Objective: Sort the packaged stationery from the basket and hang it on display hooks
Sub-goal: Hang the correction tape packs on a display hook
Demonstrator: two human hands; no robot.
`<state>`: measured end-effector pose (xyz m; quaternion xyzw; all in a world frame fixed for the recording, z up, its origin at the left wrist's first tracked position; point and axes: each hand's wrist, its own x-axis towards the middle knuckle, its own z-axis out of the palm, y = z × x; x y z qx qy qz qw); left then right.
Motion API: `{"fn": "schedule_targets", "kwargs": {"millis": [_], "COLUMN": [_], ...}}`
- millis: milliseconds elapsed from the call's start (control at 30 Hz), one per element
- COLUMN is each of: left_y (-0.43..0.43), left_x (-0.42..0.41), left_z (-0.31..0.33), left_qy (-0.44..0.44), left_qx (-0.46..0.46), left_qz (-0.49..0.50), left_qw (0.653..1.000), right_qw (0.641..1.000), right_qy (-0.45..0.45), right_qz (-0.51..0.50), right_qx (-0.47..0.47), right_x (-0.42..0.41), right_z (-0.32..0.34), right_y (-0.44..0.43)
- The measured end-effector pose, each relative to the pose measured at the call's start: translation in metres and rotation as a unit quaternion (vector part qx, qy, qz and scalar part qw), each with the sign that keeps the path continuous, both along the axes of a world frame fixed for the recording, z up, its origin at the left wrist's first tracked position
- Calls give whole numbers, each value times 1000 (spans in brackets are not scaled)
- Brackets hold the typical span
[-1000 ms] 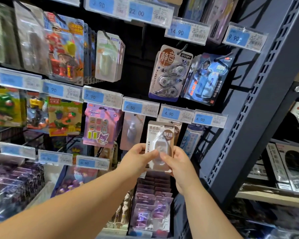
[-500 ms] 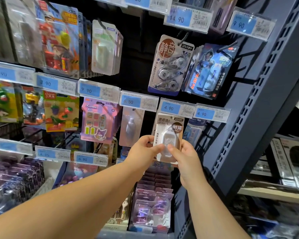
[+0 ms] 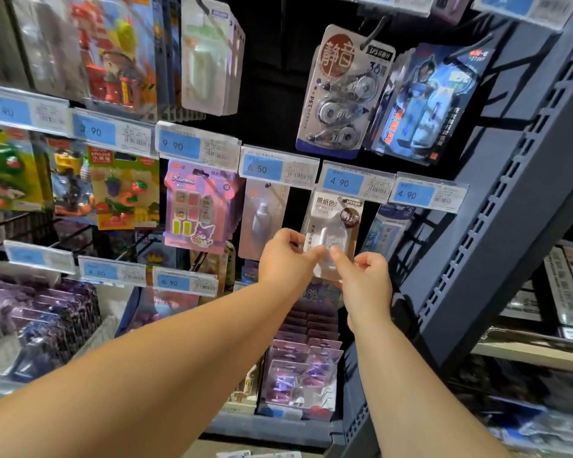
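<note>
The person is holding one small pack (image 3: 336, 223) up against the wall of goods, right under a blue price tag (image 3: 344, 182) that says 4.90. The left hand (image 3: 285, 259) pinches the pack's left edge between thumb and fingers. The right hand (image 3: 364, 279) has its fingers curled in and its thumb pressed low on the front, so both hands hold the same pack. The top of the pack is tucked in by the tag. The hook is hidden there, so I cannot tell if the pack's hole is on it. I think this pack is nearly hung but not let go. The basket is not in sight, so I cannot say how many packs are left. Lots of other packs hang around it: a pink pack (image 3: 196, 209) with little squares to the left, a three-wheel pack (image 3: 341, 90) of round tapes above, and a blue pack (image 3: 427, 100) next to that. The small pack is a flat card, pale brown and white, with a clear, shiny plastic bubble on the front. The bubble is rounded and looks hard and smooth. I think the thin card would bend easily. To the right stands a grey metal post (image 3: 510, 209) with rows of little slots.
</note>
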<state>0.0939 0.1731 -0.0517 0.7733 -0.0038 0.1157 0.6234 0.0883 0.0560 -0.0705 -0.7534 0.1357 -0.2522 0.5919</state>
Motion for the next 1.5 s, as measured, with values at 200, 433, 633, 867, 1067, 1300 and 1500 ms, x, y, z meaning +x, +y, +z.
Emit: {"fn": "schedule_targets", "kwargs": {"millis": [200,433,633,867,1067,1300,1500], "left_y": [5,39,94,150,166,158,151], "left_x": [5,-32,-83,-128,-125,-112,-104], "left_z": [-8,-47,-173,-272,-321,-351,-353], "left_qy": [0,-5,151,324,382,375,338], "left_qx": [45,59,89,214,300,368,462], "left_qz": [29,-15,-59,-126,-191,-271,-354], "left_qw": [999,998,983,913,853,806,739], "right_qw": [995,956,848,537,655,786,783], "right_qy": [23,36,161,487,643,598,608], "right_qz": [-10,40,264,407,250,29,-72], "right_qx": [-100,-288,-430,-556,-309,-157,-110], "right_x": [4,-12,-44,-57,-65,-78,-85], "right_z": [-7,-26,-92,-200,-307,-364,-385], "right_y": [5,16,42,72,78,70,56]}}
